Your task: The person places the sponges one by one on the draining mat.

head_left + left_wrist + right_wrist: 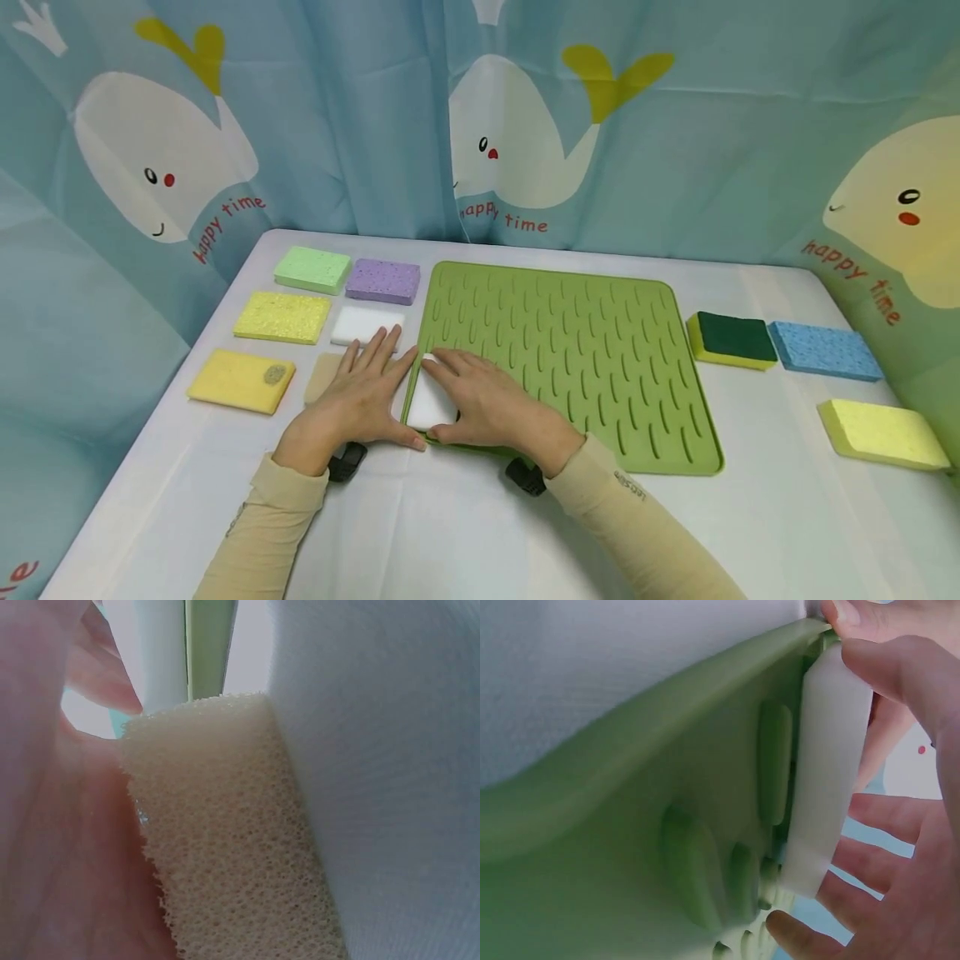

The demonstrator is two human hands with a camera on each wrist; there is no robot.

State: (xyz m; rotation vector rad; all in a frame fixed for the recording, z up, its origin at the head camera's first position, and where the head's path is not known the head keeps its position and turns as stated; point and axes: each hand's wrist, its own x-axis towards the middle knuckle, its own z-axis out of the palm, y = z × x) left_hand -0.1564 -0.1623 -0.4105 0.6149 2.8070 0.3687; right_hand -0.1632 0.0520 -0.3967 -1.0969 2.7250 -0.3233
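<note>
Head view, hands (356, 400) (491, 404) at mat (577, 367) edge, white sponge (432, 404) between

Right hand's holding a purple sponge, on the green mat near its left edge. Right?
Colour's wrong: the right hand holds a white sponge, as the head view shows. It is on the green mat, near its left edge, as you said.

PLACE: curtained-off nook, home or lab unclear | whale-print "happy time" curtain (720, 183) hangs from 9 o'clock through 12 to 3 | pale tabletop (450, 533) inside, running toward 6
</note>
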